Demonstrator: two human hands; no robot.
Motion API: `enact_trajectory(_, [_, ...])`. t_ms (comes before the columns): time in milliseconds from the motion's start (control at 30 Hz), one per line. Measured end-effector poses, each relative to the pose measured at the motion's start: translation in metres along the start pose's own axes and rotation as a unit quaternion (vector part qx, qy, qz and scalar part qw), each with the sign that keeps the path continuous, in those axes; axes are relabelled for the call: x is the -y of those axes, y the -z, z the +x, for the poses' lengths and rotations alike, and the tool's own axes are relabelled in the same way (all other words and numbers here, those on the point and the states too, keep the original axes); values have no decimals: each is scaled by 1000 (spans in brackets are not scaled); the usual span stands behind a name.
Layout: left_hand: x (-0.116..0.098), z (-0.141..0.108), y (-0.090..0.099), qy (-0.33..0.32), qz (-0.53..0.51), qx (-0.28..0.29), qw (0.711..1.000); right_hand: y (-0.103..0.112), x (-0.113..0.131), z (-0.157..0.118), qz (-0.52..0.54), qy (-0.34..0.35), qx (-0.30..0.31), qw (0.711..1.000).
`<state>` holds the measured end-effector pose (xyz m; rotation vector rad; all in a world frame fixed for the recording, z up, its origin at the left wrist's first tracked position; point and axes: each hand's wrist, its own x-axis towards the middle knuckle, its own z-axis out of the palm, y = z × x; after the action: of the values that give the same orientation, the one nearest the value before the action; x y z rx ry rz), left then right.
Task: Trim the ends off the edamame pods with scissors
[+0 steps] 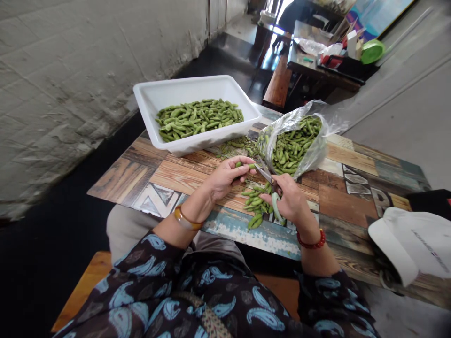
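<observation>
Between the fingers of my left hand (230,176) is a green edamame pod (246,164), its tip pointing right. My right hand (291,199) is closed on a pair of scissors (264,173) with pale green handles. The scissor blades are parted beside the pod's end; whether they touch it I cannot tell. Below the scissors lies a small pile of pods (257,204) on the patchwork-patterned table (183,173). A white plastic tub (197,141) behind my left hand holds many pods. Beyond my right hand, a clear plastic bag (324,145) lies open, full of pods.
Trimmed bits (236,146) are scattered between the tub and the bag. A white cap (412,241) rests at the table's right edge. A rough pale wall (70,80) runs along the left. Farther back stands another table (299,56) with a green round item (372,51).
</observation>
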<state>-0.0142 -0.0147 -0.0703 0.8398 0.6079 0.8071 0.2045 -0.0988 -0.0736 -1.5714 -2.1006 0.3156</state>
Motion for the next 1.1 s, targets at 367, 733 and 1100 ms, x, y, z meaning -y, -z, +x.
enact_trajectory(367, [2,-6,-12,-37,173,80,981,0,1,-1,23,22,12,999])
enact_trajectory(733, [3,-4,-6,-6,93,67,993,1,-7,3,47,16,-24,998])
enact_trajectory(1100, [-1,0,1,13,-37,106,994,2,-11,4,58,-12,-73,996])
